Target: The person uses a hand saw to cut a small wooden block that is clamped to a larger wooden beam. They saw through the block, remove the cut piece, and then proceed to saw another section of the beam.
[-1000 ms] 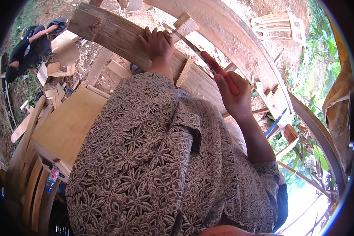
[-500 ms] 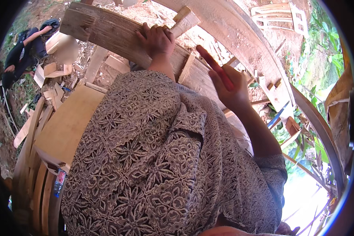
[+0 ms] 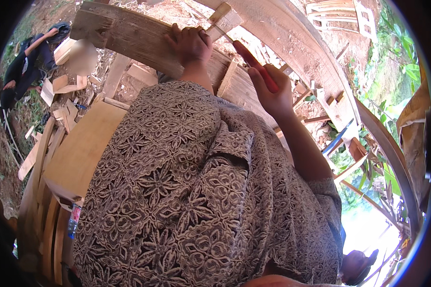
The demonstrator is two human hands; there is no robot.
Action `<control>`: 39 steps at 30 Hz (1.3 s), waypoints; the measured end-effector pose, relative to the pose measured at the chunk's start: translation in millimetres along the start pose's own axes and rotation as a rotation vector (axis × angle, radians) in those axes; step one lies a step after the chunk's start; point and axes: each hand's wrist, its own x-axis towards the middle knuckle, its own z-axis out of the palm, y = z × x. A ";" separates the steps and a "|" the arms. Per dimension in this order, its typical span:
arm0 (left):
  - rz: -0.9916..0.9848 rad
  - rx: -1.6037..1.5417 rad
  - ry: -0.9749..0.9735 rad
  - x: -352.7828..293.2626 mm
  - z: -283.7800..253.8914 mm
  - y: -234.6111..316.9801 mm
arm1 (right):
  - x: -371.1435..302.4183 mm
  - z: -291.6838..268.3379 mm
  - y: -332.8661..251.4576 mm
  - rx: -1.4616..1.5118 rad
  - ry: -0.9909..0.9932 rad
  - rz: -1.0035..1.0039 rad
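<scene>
My left hand (image 3: 191, 47) presses on a weathered wooden plank (image 3: 129, 33) in front of me, fingers bent toward its far edge. Beside its thumb side a short pale piece of wood (image 3: 226, 20) sticks out over the gap beyond. My right hand (image 3: 274, 91) is wrapped round the red handle of a hand saw (image 3: 254, 62). Its thin blade shows nearly edge-on, running up and left past the pale piece. Whether the teeth touch the wood cannot be told.
A long curved-looking board (image 3: 292, 38) lies beyond the plank. To the left stand a light wooden panel (image 3: 86, 148), a plastic bottle (image 3: 73, 221) and scattered offcuts (image 3: 67, 115). A person in dark clothes (image 3: 26, 67) is at the far left. A wooden frame (image 3: 337, 19) lies far right.
My right hand has moved forward and left with the saw, and its thin blade now shows by the pale piece of wood. My left hand stays on the plank.
</scene>
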 end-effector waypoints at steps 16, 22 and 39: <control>0.002 -0.014 0.045 -1.5 20.4 -5.4 | -63.3 -65.6 -30.8 -0.087 -0.136 0.194; 0.000 0.004 0.032 -0.9 19.6 -7.4 | -59.0 -61.3 -16.6 -0.247 0.006 0.056; -0.062 0.021 -0.201 9.2 -11.5 -12.5 | -65.6 -69.7 -12.2 -0.009 -0.031 -0.019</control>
